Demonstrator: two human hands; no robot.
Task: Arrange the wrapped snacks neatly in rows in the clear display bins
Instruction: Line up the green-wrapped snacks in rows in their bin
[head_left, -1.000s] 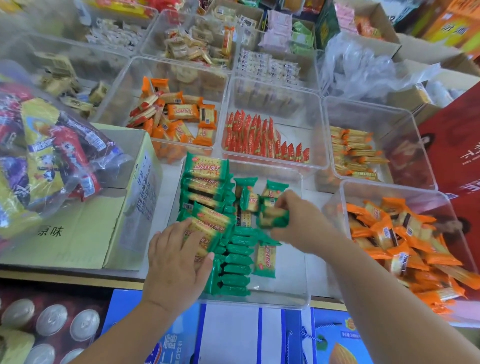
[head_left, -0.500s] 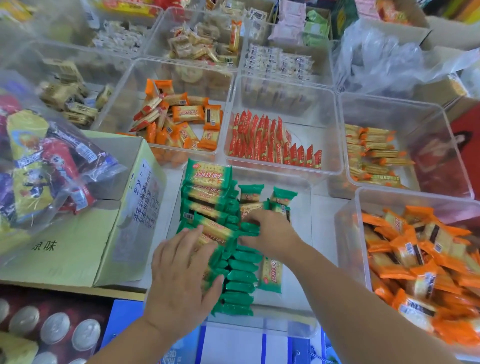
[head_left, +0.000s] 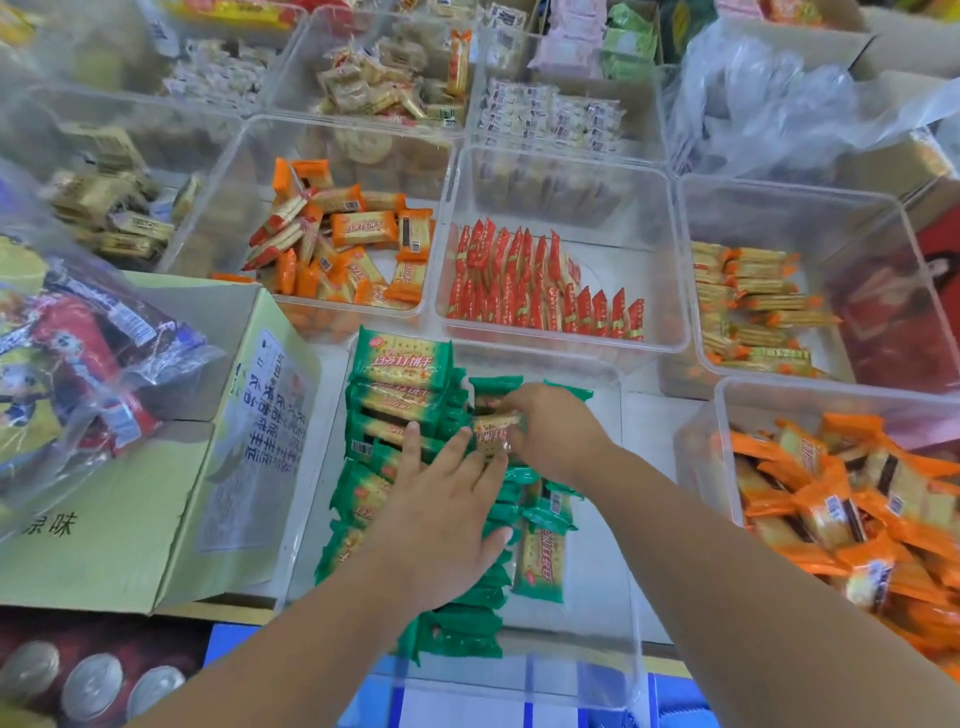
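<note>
white counter (head_left: 647, 415), clear bins (head_left: 592, 587), cardboard box (head_left: 104, 561)

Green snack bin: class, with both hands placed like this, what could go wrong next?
The left hand lies flat on the row of green packs; pressing hard may crack biscuits or tip the row. The right hand pinches a green pack; wedging it in could knock neighbours askew. A loose pack lies flat beside the row and might end up out of line.
</note>
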